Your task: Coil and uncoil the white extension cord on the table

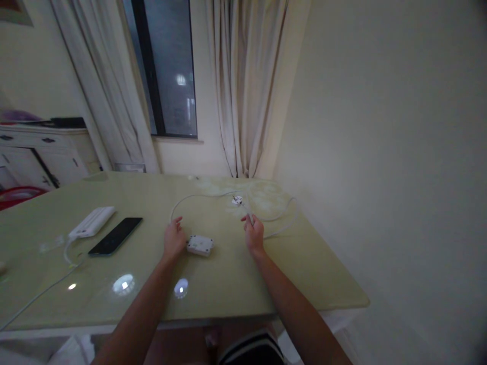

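Observation:
A thin white cable [198, 195] arcs over the table between my two hands. My left hand [175, 239] is closed around one stretch of it, just left of a small white box [200, 245] with dark dots at its corners. My right hand [254, 235] pinches the cable close below a white plug [237, 200], whose prongs face up and away from me. Past the right hand, more cable loops out over the tabletop. Whether the cable runs into the white box is hidden by my left hand.
On the left of the pale green table [144, 289] lie a black phone [116, 236] and a white power strip [92, 222] with its own cord. A wall [380, 152] borders the right side. Behind stand curtains [247, 91] and a white cabinet [57, 157].

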Tool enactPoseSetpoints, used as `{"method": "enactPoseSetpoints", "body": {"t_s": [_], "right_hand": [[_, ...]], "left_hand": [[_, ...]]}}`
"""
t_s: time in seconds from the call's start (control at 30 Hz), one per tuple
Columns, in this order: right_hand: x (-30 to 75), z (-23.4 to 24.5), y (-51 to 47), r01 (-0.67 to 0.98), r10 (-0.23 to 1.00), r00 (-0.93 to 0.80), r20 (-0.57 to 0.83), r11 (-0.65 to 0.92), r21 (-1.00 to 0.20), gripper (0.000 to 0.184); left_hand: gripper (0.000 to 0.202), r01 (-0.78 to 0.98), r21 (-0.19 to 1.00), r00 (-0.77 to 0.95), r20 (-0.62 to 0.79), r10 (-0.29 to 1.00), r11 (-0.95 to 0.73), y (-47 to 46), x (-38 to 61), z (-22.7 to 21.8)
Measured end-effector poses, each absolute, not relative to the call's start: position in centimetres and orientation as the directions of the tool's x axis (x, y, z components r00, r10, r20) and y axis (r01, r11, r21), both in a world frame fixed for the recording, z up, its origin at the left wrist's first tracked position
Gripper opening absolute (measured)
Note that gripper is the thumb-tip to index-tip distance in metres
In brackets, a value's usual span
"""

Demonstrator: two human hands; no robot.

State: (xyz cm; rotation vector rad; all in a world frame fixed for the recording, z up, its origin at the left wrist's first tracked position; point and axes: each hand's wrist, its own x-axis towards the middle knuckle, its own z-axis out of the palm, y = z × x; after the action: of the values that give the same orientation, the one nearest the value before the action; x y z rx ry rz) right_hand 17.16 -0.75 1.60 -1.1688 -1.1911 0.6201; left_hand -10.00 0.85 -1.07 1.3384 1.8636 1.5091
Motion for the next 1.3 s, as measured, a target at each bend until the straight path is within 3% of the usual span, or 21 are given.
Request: {"method": "enactPoseSetpoints", "body": {"t_s": [0.13, 0.2, 0.3, 0.47, 0.6, 0.67, 0.8, 0.87, 0.97, 1.07, 1.3], "right_hand": [[17.2, 1.3, -0.4, 0.083, 0.897, 0.286, 0.337, 0.327, -0.941, 0.051], [17.1, 1.3, -0.2, 0.009, 0.908, 0.289, 0.304, 0.315, -0.949, 0.053], [17.0, 1.4, 0.0, -0.071, 0.917, 0.297, 0.267, 0.3, -0.951, 0.055], [17.0, 1.6, -0.2, -0.133, 0.926, 0.281, 0.252, 0.298, -0.945, 0.05], [17.0, 2.0, -0.4, -0.198, 0.938, 0.263, 0.225, 0.281, -0.939, 0.048], [17.0, 2.3, -0.6, -0.227, 0.938, 0.256, 0.235, 0.295, -0.928, 0.048], [17.1, 2.3, -0.7, -0.248, 0.932, 0.25, 0.264, 0.325, -0.913, 0.048], [17.1, 2.1, -0.7, -0.241, 0.929, 0.249, 0.275, 0.335, -0.911, 0.047], [17.4, 2.0, -0.5, -0.22, 0.915, 0.26, 0.307, 0.366, -0.904, 0.044], [17.7, 2.2, -0.4, -0.233, 0.904, 0.279, 0.325, 0.392, -0.89, 0.041], [18.0, 2.7, -0.7, -0.207, 0.871, 0.335, 0.359, 0.44, -0.874, 0.04]], "left_hand": [[0.054, 0.815, 0.579, -0.3, 0.373, 0.878, 0.032, -0.4, -9.5, -1.0], [0.055, 0.893, 0.448, -0.255, 0.428, 0.867, 0.041, -1.0, -9.4, -0.9], [0.052, 0.929, 0.37, -0.189, 0.451, 0.872, 0.009, -1.2, -9.7, -0.8], [0.043, 0.885, 0.465, -0.097, 0.247, 0.964, -0.03, -0.6, -10.0, -0.7], [0.045, 0.83, 0.537, 0.026, 0.235, 0.972, -0.152, -0.5, -9.5, -0.2], [0.044, 0.863, 0.487, 0.007, 0.253, 0.967, -0.134, -0.8, -9.3, 0.1], [0.036, 0.939, 0.326, -0.216, 0.313, 0.925, 0.11, -1.4, -9.7, 0.3], [0.036, 0.95, 0.293, -0.202, 0.303, 0.931, 0.111, -1.5, -10.0, 0.2], [0.036, 0.953, 0.301, -0.122, 0.31, 0.943, 0.025, -1.4, -10.1, 0.0], [0.034, 0.921, 0.382, -0.056, 0.322, 0.945, -0.075, -1.2, -9.9, -0.2], [0.032, 0.717, 0.523, 0.324, 0.336, 0.884, -0.461, -1.2, -8.6, -0.5]]}}
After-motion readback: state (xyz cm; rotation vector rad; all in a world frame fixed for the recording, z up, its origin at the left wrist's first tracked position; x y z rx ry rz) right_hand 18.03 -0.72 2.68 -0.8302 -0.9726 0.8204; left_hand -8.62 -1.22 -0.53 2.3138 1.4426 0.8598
